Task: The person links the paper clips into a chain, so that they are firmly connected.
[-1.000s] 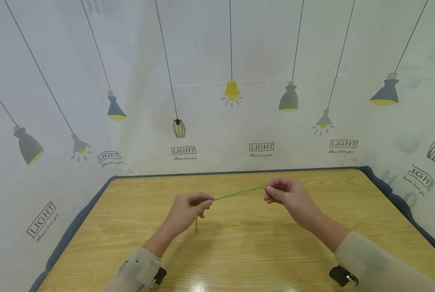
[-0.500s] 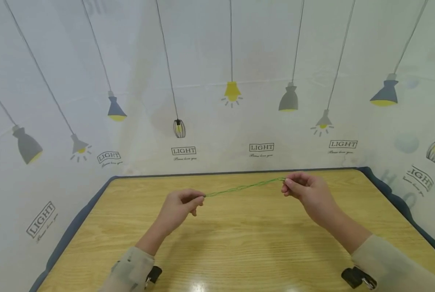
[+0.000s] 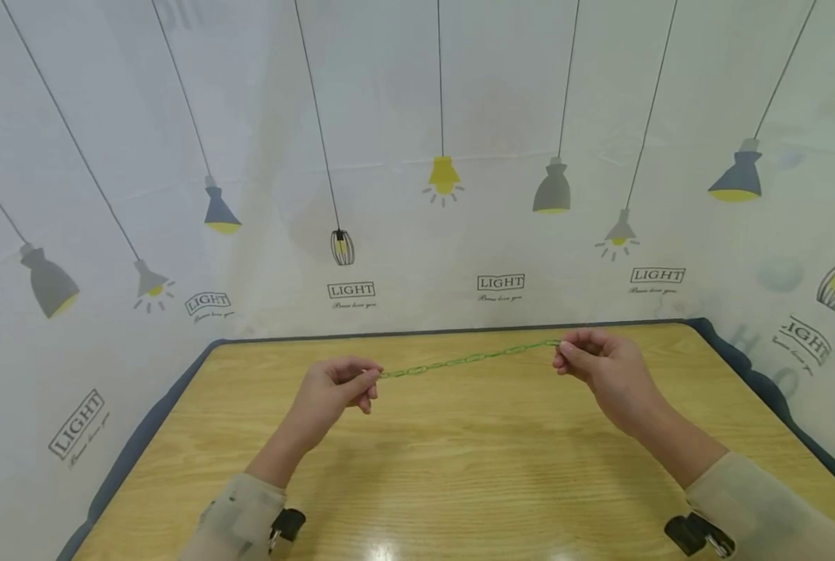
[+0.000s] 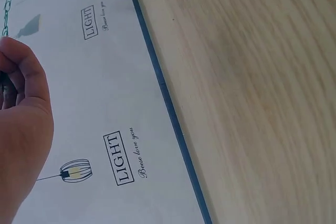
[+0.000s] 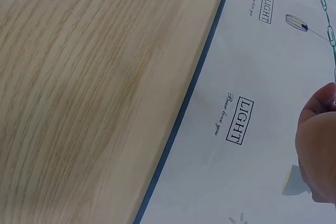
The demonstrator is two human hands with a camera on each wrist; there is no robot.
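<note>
A thin green chain of linked paper clips (image 3: 470, 359) stretches above the table between both hands in the head view, its right end slightly higher. My left hand (image 3: 329, 393) pinches one end between thumb and fingertips. At the other end, the thumb and index finger of my right hand (image 3: 610, 374) hold the chain. The left wrist view shows the paper clip chain (image 4: 7, 9) running up from the left hand (image 4: 26, 108). Long oval links of the paper clip chain (image 5: 331, 35) show above the right hand (image 5: 317, 145) in the right wrist view.
Below the hands lies a wood-grain table (image 3: 459, 467) with a dark blue edge (image 3: 452, 333). A pale cloth (image 3: 389, 195) printed with hanging lamps and LIGHT labels surrounds it at the back and sides. A black clip (image 3: 691, 534) sits at the right sleeve and another black clip (image 3: 287, 526) at the left.
My hands have moved apart, left hand to the left and right hand to the right. The chain, bunched with a dangling tail a second ago, is now drawn out into one longer line.
</note>
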